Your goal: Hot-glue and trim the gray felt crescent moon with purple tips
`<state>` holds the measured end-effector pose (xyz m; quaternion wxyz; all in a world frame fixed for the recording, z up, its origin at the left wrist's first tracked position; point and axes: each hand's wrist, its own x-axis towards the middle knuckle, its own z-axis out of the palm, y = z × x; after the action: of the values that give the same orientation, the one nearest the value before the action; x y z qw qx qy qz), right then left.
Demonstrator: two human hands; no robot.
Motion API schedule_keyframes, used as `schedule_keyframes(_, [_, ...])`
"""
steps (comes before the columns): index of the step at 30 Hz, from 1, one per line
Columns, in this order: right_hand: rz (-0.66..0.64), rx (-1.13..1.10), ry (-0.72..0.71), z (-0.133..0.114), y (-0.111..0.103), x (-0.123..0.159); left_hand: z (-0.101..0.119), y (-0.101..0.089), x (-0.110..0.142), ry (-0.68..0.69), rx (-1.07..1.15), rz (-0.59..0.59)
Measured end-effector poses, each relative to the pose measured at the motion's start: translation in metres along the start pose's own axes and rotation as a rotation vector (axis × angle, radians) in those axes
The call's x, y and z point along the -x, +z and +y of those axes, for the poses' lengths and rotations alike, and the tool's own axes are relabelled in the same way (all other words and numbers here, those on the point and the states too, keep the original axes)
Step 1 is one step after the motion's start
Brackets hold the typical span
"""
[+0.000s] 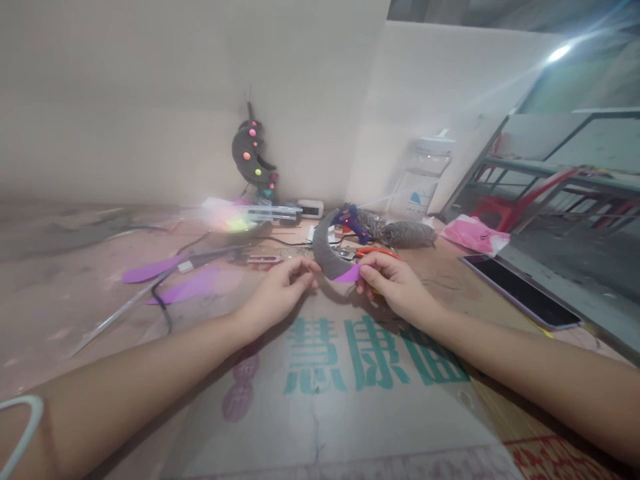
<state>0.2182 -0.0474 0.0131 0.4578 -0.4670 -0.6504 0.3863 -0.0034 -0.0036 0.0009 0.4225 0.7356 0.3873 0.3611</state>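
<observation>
A crescent shape (pixel 324 250) stands upright between my hands, wound with grey yarn along most of its length and bare purple at its lower right tip. My right hand (pixel 393 280) pinches that purple tip between thumb and fingers. Close by the crescent's left edge is my left hand (pixel 286 288), its fingers curled and pressed together; whatever is in them is too fine or hidden to make out. Behind the crescent lie orange-handled pliers (pixel 375 253) and a blue glue gun (pixel 353 222). A bundle of grey yarn (pixel 409 233) rests behind my right hand.
Purple cut pieces (pixel 153 269) and a dark cable (pixel 161 303) lie left. A pink utility knife (pixel 264 259) is behind my left hand. A decorated dark crescent (pixel 250 157) stands against the wall. Rightward are a clear bottle (pixel 423 177), pink packet (pixel 475 233) and phone (pixel 523 291).
</observation>
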Motion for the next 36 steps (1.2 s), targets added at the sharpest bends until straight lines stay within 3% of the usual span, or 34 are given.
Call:
schedule_keyframes(7, [-0.01, 0.015, -0.021, -0.001, 0.0, 0.002, -0.002, -0.001, -0.003, -0.014, 0.159, -0.025])
schedule_keyframes(11, [-0.03, 0.072, -0.025, 0.001, 0.002, 0.002, 0.005, -0.003, -0.005, -0.054, 0.161, 0.035])
schedule_keyframes(16, [-0.06, 0.108, 0.012, 0.003, 0.004, 0.002, 0.008, -0.003, -0.003, -0.011, 0.209, 0.049])
schedule_keyframes(21, [0.101, 0.008, -0.057, 0.005, 0.003, -0.001, 0.001, -0.002, -0.003, -0.018, 0.195, 0.061])
schedule_keyframes(24, [0.16, 0.091, -0.109, 0.003, 0.003, -0.001, 0.0, -0.002, -0.003, -0.005, 0.159, 0.04])
schedule_keyframes(29, [0.148, 0.317, -0.162, -0.003, 0.005, 0.003, 0.004, -0.002, -0.003, 0.02, 0.123, 0.037])
schedule_keyframes(36, [0.131, 0.317, -0.21, -0.002, 0.007, 0.004, 0.006, -0.001, -0.003, 0.051, 0.114, 0.028])
